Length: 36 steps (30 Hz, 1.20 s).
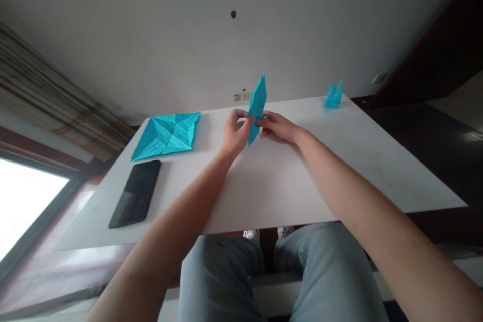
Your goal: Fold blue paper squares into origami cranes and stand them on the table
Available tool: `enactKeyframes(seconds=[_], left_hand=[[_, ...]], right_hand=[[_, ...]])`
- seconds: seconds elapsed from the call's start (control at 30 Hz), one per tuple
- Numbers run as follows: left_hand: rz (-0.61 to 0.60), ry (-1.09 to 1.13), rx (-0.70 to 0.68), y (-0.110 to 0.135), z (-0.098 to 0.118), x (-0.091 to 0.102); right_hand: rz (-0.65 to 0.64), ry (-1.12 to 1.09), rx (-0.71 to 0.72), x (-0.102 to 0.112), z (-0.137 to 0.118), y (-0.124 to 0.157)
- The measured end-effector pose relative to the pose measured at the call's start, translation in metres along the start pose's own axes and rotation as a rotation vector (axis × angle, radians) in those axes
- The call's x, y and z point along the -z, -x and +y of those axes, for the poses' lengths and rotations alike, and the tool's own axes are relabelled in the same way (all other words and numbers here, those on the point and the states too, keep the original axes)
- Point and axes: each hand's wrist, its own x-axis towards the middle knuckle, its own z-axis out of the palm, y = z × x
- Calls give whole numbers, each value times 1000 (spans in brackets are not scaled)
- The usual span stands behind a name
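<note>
A folded piece of blue origami paper [258, 99] stands upright above the table, long and narrow with pointed ends. Its top splits into two close tips. My left hand [237, 133] pinches it from the left, thumb on the near face. From the right, my right hand [278, 127] grips its lower middle between thumb and fingers. Some fingertips are hidden behind the paper.
A creased blue paper sheet [169, 133] lies at the table's back left, with a black phone [136, 193] nearer me. A small blue origami swan [333, 95] stands at the back right of the white table [271, 191]. Behind is a wall with sockets [241, 96].
</note>
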Motion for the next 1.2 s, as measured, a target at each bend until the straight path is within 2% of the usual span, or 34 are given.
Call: enactKeyframes(seconds=[0.13, 0.33, 0.93, 1.07, 1.2], left_hand=[[30, -12, 8, -1, -1, 0], [11, -105, -18, 2, -1, -4], [51, -315, -175, 2, -2, 0], [89, -319, -172, 0, -5, 1], [96, -185, -122, -2, -11, 0]], right_hand=[[0, -38, -6, 1, 3, 0], [-82, -57, -2, -1, 3, 1], [121, 315, 130, -8, 7, 0], [183, 273, 88, -10, 9, -1], [187, 163, 33, -8, 14, -7]])
